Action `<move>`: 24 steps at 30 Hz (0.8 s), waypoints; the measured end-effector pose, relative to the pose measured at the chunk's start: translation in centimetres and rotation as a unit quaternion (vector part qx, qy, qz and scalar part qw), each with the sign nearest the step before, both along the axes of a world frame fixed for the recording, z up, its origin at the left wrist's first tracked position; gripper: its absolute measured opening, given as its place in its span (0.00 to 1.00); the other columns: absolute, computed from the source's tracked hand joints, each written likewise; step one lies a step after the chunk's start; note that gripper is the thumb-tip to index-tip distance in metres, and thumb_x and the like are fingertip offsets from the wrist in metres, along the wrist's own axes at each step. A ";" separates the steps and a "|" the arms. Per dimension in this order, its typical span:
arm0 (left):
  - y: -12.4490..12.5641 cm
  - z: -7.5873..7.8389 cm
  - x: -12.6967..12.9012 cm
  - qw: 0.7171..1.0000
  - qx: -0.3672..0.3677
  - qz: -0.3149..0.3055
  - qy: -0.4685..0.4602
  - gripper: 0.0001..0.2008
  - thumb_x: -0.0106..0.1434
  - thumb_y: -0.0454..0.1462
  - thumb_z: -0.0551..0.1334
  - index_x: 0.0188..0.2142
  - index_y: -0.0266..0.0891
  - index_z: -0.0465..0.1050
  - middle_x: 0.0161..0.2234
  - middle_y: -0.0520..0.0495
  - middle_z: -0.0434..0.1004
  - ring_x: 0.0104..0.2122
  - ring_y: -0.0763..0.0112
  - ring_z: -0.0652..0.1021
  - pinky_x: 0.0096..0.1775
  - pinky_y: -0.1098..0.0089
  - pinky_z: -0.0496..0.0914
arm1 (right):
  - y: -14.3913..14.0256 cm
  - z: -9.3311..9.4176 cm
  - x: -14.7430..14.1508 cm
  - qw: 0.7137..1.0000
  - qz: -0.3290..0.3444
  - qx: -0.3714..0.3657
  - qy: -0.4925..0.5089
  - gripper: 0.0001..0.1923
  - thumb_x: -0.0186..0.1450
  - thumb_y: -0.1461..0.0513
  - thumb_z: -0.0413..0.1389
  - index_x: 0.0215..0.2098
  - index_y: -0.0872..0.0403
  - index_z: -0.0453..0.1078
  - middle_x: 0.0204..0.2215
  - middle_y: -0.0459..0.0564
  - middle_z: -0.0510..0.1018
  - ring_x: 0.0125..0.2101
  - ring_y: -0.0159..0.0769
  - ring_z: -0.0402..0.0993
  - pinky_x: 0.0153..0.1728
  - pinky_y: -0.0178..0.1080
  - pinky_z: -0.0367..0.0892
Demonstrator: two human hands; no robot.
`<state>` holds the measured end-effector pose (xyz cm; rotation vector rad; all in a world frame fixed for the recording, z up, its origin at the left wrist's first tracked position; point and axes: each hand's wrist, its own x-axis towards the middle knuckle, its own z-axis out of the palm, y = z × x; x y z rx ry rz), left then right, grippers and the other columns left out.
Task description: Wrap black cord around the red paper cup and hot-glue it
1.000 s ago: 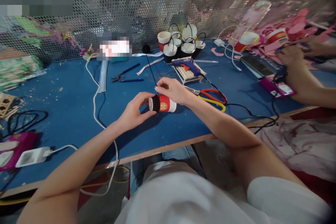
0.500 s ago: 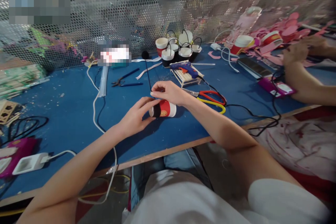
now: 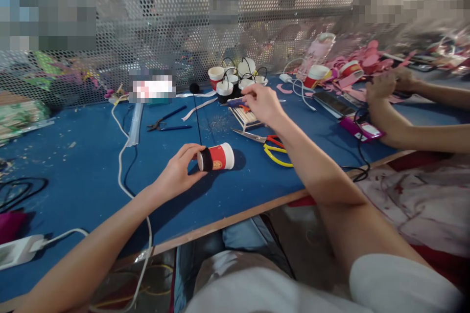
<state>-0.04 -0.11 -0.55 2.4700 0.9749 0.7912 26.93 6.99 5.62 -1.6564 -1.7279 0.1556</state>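
The paper cup [image 3: 223, 156] lay tipped on its side, red around the middle with a gold emblem, plain white at its right end and wrapped in a black band [image 3: 207, 159] near its pale left end. Whether it rested on the bench [image 3: 191, 200] or was held just above could not be told. A thin black strand [image 3: 197, 120] ran from beside the band to a dark ball [image 3: 194, 88] beyond the cup.

Blue surface stretched between the cup and the bench's front edge [image 3: 220, 225], and left of the cup as far as a white cable [image 3: 120, 168]. Pliers [image 3: 158, 125] lay beyond the cup to its left; scissors [image 3: 262, 139] lay to its right, slightly farther out, behind the right forearm.

The left hand [image 3: 178, 171] came in from the cup's left, its grip pinching the banded end between thumb and fingers. The right hand [image 3: 265, 103] was beyond the cup to its right, wrist bent and fingers curled over a blue glue gun [image 3: 235, 102] on a stick rack [image 3: 242, 118]; whether that grip had closed on the gun could not be told.
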 end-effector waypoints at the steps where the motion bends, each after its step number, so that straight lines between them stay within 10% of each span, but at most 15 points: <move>1: 0.1 0.0 -0.1 1.000 0.003 0.006 0.001 0.24 0.56 0.35 0.62 0.52 0.38 0.62 0.50 0.40 0.67 0.50 0.59 0.72 0.50 0.56 0.70 | 0.6 0.2 1.1 0.996 -0.044 -0.013 -0.077 0.14 0.60 0.68 0.47 0.42 0.60 0.69 0.38 0.57 0.77 0.39 0.39 0.72 0.40 0.38 0.64; 7: 0.4 -0.3 -0.4 0.999 -0.011 0.032 0.012 0.24 0.56 0.34 0.62 0.53 0.39 0.60 0.49 0.42 0.68 0.48 0.60 0.73 0.47 0.60 0.72 | 3.0 -2.4 3.4 0.971 -0.082 -0.157 -0.163 0.12 0.53 0.64 0.56 0.35 0.63 0.73 0.34 0.62 0.77 0.40 0.49 0.72 0.39 0.41 0.64; 15: 0.5 -0.6 -0.4 0.995 -0.083 0.002 -0.053 0.25 0.57 0.33 0.61 0.54 0.41 0.60 0.51 0.44 0.64 0.44 0.66 0.75 0.47 0.62 0.73 | 2.7 -4.3 3.2 0.985 -0.094 -0.111 -0.088 0.18 0.57 0.66 0.51 0.45 0.65 0.67 0.44 0.66 0.74 0.46 0.50 0.69 0.46 0.44 0.62; 24: 0.9 -0.9 -0.3 0.987 -0.126 -0.015 -0.098 0.23 0.58 0.37 0.62 0.53 0.41 0.61 0.49 0.43 0.64 0.40 0.70 0.76 0.45 0.62 0.75 | 0.6 -2.5 3.0 0.991 0.004 -0.095 0.089 0.18 0.55 0.60 0.55 0.44 0.58 0.66 0.39 0.54 0.76 0.32 0.36 0.73 0.30 0.37 0.68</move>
